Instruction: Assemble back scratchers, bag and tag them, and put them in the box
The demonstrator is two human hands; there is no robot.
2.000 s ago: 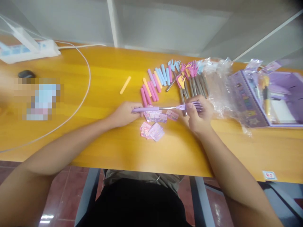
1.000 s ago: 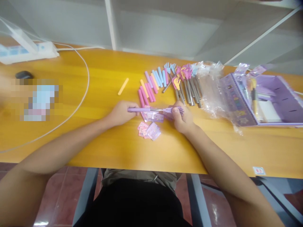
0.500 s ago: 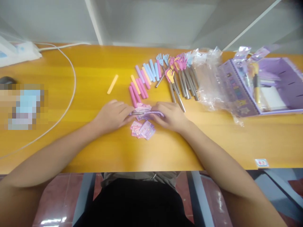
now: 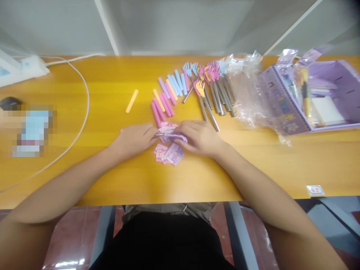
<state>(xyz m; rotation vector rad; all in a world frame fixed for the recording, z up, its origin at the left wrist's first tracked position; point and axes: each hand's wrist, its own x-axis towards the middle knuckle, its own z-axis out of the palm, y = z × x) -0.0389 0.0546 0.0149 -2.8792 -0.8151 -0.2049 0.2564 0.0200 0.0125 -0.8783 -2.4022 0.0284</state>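
Note:
My left hand (image 4: 136, 138) is closed round one end of a thin item with a silvery metal rod (image 4: 160, 134). At its other end my right hand (image 4: 199, 137) pinches a curved light purple piece (image 4: 180, 138). Whether the rod and the purple piece are joined is hidden by glare and fingers. Both hands are just above small pink and purple printed cards (image 4: 173, 153) on the table. Behind them lie pink tubes (image 4: 156, 114), blue tubes (image 4: 176, 82) and a yellow tube (image 4: 131, 101). Hand-shaped heads on metal rods (image 4: 210, 75) lie further right.
Clear plastic bags (image 4: 247, 93) lie beside a purple box (image 4: 292, 120) holding packaged items. A white cable (image 4: 87, 93), a pixelated object (image 4: 35, 129) and a dark mouse-like object (image 4: 10, 103) are at left. A small card (image 4: 315, 190) lies at the front right edge.
The curved purple piece shows less far to the right between my hands, and my right fingers have shifted round it. The camera view has moved slightly.

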